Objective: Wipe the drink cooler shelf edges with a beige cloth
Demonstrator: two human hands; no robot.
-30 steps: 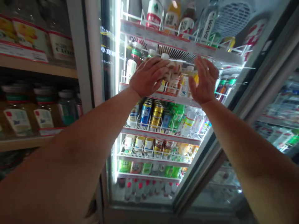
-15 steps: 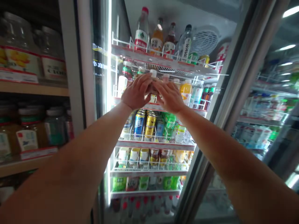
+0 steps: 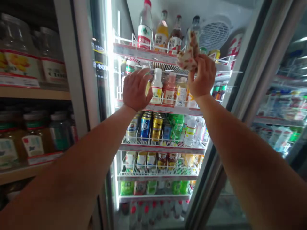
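A pale cloth with reddish-brown patches [image 3: 188,60] hangs from the closed fingers of my right hand [image 3: 203,75], crumpled and blurred at its upper end. It is in front of the top shelf, hiding part of a dark-capped bottle [image 3: 196,22]. To the left, my left hand [image 3: 137,88] is empty, its fingers loosely bent and the thumb held apart. Just right of that thumb stands a white-capped bottle [image 3: 157,86] on the second shelf, beside a pink bottle [image 3: 169,89]. Whether my left hand touches any bottle I cannot tell.
Wire-fronted shelves fill the lit fridge: tall bottles above, a blue can [image 3: 145,127] and a gold can [image 3: 157,128] lower down. The fridge's right frame [image 3: 222,140] stands close to my right forearm. At left, a wooden shelf [image 3: 35,92] bears large jars.
My hands were together in front of the second shelf. The right one has moved up and right with the cloth, which now shows plainly; the left hand has stayed nearly in place, its fingers now free.
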